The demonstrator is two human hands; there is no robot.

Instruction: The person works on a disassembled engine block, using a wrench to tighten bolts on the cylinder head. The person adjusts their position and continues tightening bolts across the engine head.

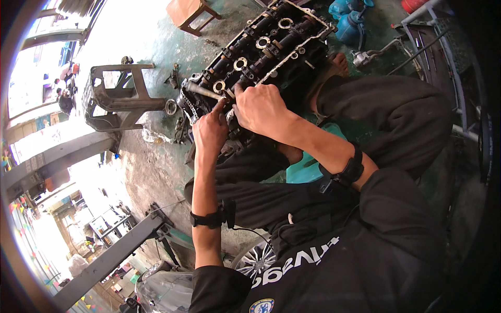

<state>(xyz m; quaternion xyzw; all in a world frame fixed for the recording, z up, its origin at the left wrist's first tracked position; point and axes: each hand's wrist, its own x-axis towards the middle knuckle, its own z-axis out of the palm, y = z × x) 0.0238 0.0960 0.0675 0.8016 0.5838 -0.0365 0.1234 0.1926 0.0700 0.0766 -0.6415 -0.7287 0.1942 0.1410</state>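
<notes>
The open top of an engine (250, 55), dark with several pale rings along it, stands in front of me. My left hand (210, 129) is at its near left end, index finger reaching out and the others curled. That fingertip meets the end of a pale grey rod-like piece (204, 91) lying across the engine's corner. Close on its right, my right hand (262, 108) is closed over the engine with fingers bent down among its parts. What either hand pinches is hidden. A metal chain (189, 108) hangs at the engine's left end.
A grey metal frame part (122, 96) lies left of the engine, with a small metal ring (170, 107) beside it. Behind stands a wooden stool (191, 14). Blue containers (350, 28) and a metal rack (433, 57) are at the right. My bent legs (386, 112) flank the engine.
</notes>
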